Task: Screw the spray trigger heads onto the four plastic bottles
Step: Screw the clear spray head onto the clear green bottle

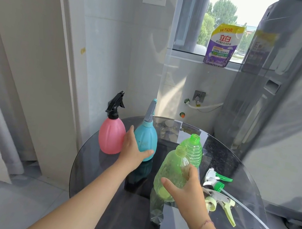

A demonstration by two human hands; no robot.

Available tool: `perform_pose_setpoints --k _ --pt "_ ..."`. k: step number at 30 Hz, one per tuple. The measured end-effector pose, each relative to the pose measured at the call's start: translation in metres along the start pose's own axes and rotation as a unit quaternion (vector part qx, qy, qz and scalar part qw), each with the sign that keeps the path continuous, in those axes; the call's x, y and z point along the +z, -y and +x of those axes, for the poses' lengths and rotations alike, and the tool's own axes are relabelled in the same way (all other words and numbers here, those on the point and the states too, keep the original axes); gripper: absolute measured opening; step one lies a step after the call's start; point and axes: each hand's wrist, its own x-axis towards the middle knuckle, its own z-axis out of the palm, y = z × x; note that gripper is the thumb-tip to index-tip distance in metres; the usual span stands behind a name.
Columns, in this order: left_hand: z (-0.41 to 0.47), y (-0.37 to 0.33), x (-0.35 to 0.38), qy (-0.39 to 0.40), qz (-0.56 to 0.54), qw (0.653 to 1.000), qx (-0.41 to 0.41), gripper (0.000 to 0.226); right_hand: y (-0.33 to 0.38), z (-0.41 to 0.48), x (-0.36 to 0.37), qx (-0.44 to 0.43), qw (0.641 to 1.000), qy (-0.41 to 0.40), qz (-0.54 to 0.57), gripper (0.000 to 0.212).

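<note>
Green bottle (170, 175) — in right hand (190, 194) | blue bottle (144, 139) — left hand (132, 151)

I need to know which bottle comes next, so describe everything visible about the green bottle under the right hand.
The near green bottle is translucent light-green plastic, pear-shaped, with a threaded open neck and no spray head. It leans to the right rather than standing straight, near the middle of the round glass table. The right hand grips its lower body, thumb across the front. A second, ribbed green bottle stands just behind it; whether they touch is unclear. Inside, it looks empty.
</note>
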Motion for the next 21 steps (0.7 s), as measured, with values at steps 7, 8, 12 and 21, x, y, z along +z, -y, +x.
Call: perform_pose_setpoints --k 7,8,12,21 --pt "-0.048 -0.025 -0.004 -0.055 0.056 0.986 0.145 0.094 0.004 -0.006 0.0 0.0 1.0 -0.002 0.003 0.088" --pt "-0.059 -0.026 -0.003 -0.041 0.033 0.986 0.158 0.089 0.004 -0.007 0.0 0.0 1.0 -0.001 0.002 0.088" --pt "-0.107 -0.021 -0.004 0.134 -0.115 0.981 0.078 0.096 0.007 -0.014 0.0 0.002 1.0 0.013 -0.001 0.085" --pt "-0.138 0.003 0.014 0.137 -0.199 0.968 0.068 0.097 0.005 -0.043 -0.001 -0.011 0.995 0.085 0.044 0.062"
